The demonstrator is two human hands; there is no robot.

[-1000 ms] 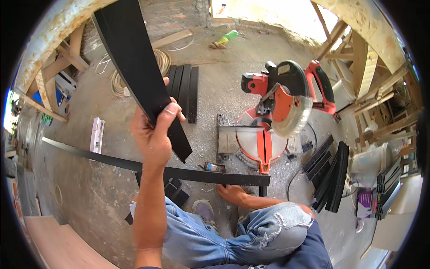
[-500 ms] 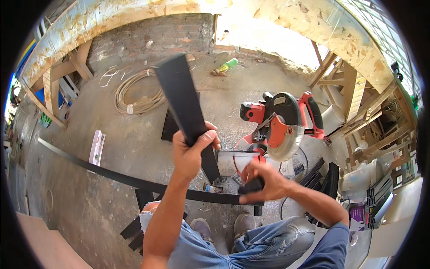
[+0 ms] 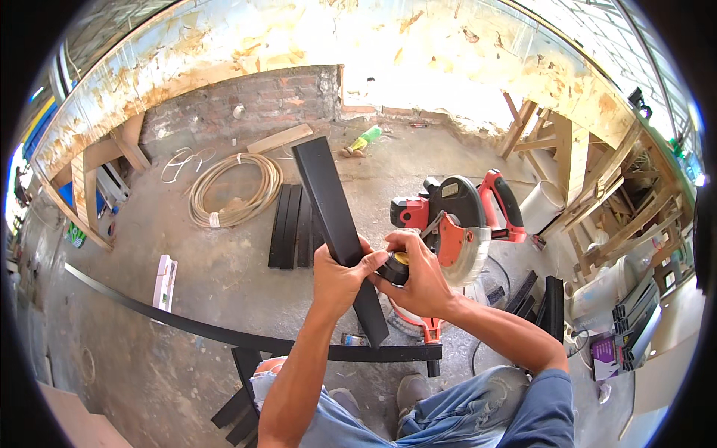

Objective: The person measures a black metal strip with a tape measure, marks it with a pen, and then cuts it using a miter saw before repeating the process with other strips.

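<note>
My left hand is wrapped round a short black bar, which stands slanted with its upper end leaning left and away from me. Against the bar's right side, my right hand grips a small black tape measure with a yellow centre. The left thumb reaches across to touch the tape measure. No drawn-out blade can be made out. Below both hands a long black strip runs off to the left, its right end in front of my knees. The bar's lower end hangs close to this strip.
A red and black mitre saw stands just beyond my right hand. Cut black bars lie on the floor near a coil of beige hose. More black pieces and a purple box are at the right.
My right hand has moved up and left with the tape measure, bringing it against the bar. My left hand and the bar have shifted down and right in the picture; the view has moved too.
</note>
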